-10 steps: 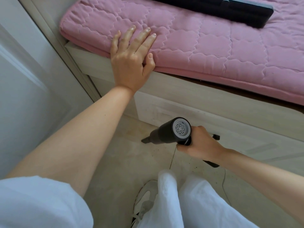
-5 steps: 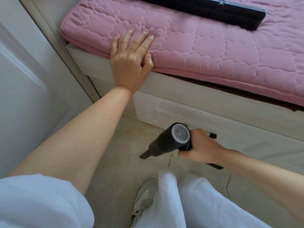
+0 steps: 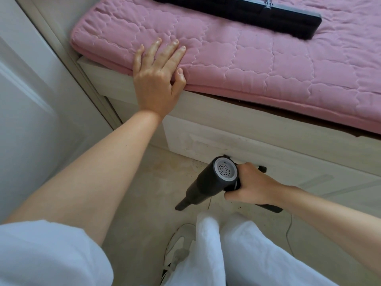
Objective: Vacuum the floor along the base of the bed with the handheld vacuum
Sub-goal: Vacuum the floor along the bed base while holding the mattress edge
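Down at five o'clock, the right hand (image 3: 254,187) curls around the handle of the handheld vacuum (image 3: 208,186), its nozzle angled toward seven o'clock just above the floor (image 3: 134,203) beside the bed base (image 3: 257,145). At eleven o'clock, the left hand (image 3: 157,79) lies flat with fingers spread on the pink mattress pad (image 3: 268,58), arm extended.

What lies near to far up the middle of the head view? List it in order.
White trousers → handheld vacuum, gripped by the right hand → bed base → pink quilted pad → black flat tool.
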Motion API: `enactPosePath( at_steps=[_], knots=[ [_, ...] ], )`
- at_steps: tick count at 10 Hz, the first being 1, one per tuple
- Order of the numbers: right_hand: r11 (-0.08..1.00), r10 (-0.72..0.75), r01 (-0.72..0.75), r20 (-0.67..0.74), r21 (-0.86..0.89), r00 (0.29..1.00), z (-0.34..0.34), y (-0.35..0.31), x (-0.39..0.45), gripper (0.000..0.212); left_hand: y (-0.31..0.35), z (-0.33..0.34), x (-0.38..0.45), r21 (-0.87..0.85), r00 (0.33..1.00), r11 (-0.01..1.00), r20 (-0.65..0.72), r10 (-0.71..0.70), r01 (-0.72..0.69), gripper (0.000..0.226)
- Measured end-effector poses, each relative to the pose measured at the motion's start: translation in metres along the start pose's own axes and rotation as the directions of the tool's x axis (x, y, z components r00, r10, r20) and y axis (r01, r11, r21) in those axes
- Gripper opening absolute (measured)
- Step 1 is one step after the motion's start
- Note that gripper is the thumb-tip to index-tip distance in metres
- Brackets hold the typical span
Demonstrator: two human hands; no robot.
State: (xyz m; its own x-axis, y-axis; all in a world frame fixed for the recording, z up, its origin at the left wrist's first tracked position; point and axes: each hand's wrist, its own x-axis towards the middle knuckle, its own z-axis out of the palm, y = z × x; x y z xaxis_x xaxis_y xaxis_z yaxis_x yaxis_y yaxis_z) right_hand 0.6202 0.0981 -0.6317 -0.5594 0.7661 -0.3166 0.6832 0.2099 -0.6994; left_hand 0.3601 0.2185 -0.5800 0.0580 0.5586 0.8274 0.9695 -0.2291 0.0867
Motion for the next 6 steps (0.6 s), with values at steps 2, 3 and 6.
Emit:
enactPosePath(
  at_steps=[2, 3, 6],
  knots=[
    [1.000, -0.006, 0.004, 0.080, 0.028, 0.997, 0.009, -0.002, 0.000, 0.023, 0.000, 0.000, 0.000, 0.003, 1.000, 1.000, -0.003, 0.002, -0.002, 0.039],
    [1.000, -0.002, 0.000, 0.083, 0.016, 0.997, 0.010, -0.002, 0.001, 0.022, 0.000, 0.000, 0.000, 0.002, 1.000, 1.000, -0.006, 0.004, -0.004, 0.039],
    [0.999, 0.041, -0.041, 0.027, 0.002, 0.999, -0.016, 0.000, -0.003, 0.024, 0.002, -0.003, 0.000, -0.003, 1.000, 1.000, 0.004, -0.009, 0.009, 0.039]
  ],
)
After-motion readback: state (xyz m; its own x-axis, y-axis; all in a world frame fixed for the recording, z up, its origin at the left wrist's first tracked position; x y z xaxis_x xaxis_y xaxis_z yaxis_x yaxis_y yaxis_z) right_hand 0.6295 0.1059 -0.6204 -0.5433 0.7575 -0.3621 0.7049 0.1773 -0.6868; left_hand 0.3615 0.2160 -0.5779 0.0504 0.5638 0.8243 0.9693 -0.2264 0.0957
